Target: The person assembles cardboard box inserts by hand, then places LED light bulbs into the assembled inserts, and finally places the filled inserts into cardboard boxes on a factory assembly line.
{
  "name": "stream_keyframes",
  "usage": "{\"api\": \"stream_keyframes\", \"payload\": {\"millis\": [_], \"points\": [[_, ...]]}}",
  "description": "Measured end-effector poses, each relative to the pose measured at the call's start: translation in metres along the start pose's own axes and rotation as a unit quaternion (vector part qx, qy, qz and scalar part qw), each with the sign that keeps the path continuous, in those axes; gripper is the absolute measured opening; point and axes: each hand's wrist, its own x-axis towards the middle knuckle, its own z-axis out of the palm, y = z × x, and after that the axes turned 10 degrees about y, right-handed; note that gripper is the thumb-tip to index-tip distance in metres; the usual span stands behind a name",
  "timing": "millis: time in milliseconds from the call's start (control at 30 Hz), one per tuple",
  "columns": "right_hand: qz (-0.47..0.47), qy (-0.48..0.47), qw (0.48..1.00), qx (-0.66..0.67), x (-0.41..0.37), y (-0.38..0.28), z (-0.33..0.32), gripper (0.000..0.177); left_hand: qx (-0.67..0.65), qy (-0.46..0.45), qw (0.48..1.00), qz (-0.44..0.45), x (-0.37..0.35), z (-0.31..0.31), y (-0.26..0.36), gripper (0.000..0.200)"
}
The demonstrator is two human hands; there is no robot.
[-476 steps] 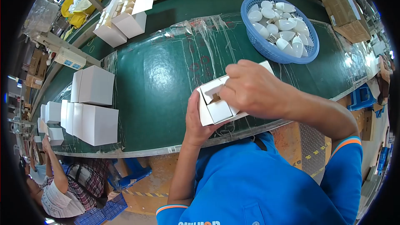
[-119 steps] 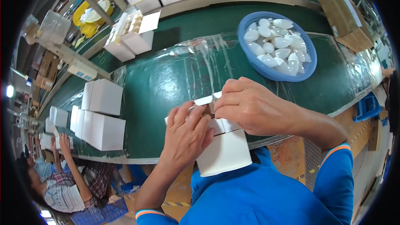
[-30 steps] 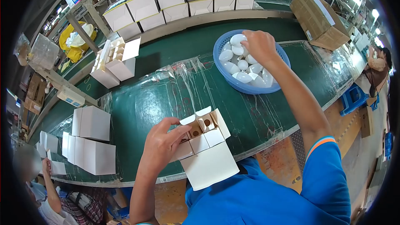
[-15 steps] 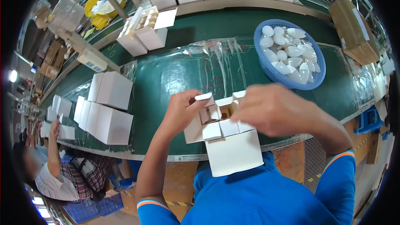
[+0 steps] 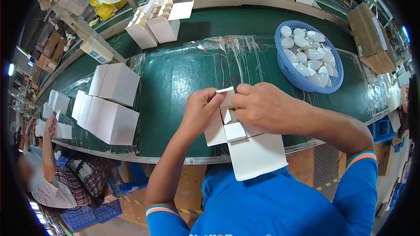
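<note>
An open white carton (image 5: 258, 157) stands at the near edge of the table, its broad lid flap folded down toward me. Inside it are small white boxes (image 5: 235, 132), some with their end flaps up. My left hand (image 5: 201, 109) is closed at the carton's left side, thumb and fingers pinching a raised flap of a small white box. Over the carton's right part is my right hand (image 5: 264, 107), its fingers curled together against the same small box. What its fingertips hold is hidden, and the hand covers the boxes beneath it.
A blue basket (image 5: 282, 63) of white light bulbs (image 5: 313, 54) stands at the right, beside a brown cardboard box (image 5: 372, 39). Closed white cartons (image 5: 114, 120) are at the left, with open filled ones (image 5: 164, 28) behind. Another person's hand (image 5: 51, 126) is at far left.
My right hand has moved left, closer to my left hand, and now covers the right-hand small boxes. The carton sits slightly farther right in view. My left hand keeps its pinch.
</note>
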Motion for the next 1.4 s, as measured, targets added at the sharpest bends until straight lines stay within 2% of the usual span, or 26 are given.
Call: {"api": "stream_keyframes", "payload": {"millis": [300, 400, 500, 533, 633, 800, 900, 967, 1100, 1167, 1233, 1333, 1400], "points": [[0.044, 0.029, 0.999, -0.015, 0.006, -0.006, 0.017, 0.007, -0.015, 0.023, 1.000, -0.002, -0.004, 0.002, -0.007, 0.030], [0.077, 0.082, 0.994, 0.002, 0.006, -0.007, 0.020, 0.010, -0.057, 0.028, 0.998, -0.017, -0.005, 0.006, -0.011, 0.031], [0.089, 0.062, 0.994, -0.007, 0.011, -0.009, 0.015, 0.013, -0.040, 0.024, 0.999, -0.015, -0.004, 0.006, -0.014, 0.033], [0.088, 0.050, 0.995, 0.001, 0.013, -0.009, 0.012, 0.007, -0.040, 0.023, 0.999, -0.014, -0.005, 0.006, -0.013, 0.033], [0.079, 0.038, 0.996, 0.003, 0.014, -0.009, 0.013, 0.008, -0.050, 0.038, 0.998, -0.011, -0.008, 0.006, -0.012, 0.033], [0.087, 0.019, 0.996, 0.022, 0.019, -0.008, 0.015, 0.007, -0.064, 0.029, 0.997, -0.014, -0.007, 0.007, -0.017, 0.027], [0.021, -0.027, 0.997, -0.074, 0.027, -0.012, 0.019, 0.008, -0.106, 0.044, 0.993, -0.004, -0.008, 0.011, -0.027, 0.022], [0.019, -0.045, 0.993, -0.107, 0.031, -0.013, 0.018, 0.009, -0.154, 0.023, 0.987, -0.044, -0.009, 0.008, -0.020, 0.019], [0.031, -0.053, 0.994, -0.085, 0.030, -0.011, 0.018, 0.009, -0.223, -0.059, 0.968, -0.098, -0.009, 0.001, -0.019, 0.017], [0.047, -0.060, 0.995, -0.065, 0.029, -0.010, 0.019, 0.009, -0.225, -0.056, 0.966, -0.112, -0.011, -0.002, -0.011, 0.016], [0.052, -0.051, 0.996, -0.056, 0.028, -0.007, 0.022, 0.009, -0.273, -0.074, 0.942, -0.179, -0.013, -0.006, -0.008, 0.015], [0.050, -0.039, 0.998, -0.024, 0.026, 0.000, 0.026, 0.010, -0.297, -0.061, 0.931, -0.202, -0.015, -0.002, -0.016, 0.015], [0.041, -0.034, 0.999, 0.000, 0.025, 0.001, 0.027, 0.011, -0.290, -0.052, 0.939, -0.181, -0.016, 0.001, -0.015, 0.015]]}}
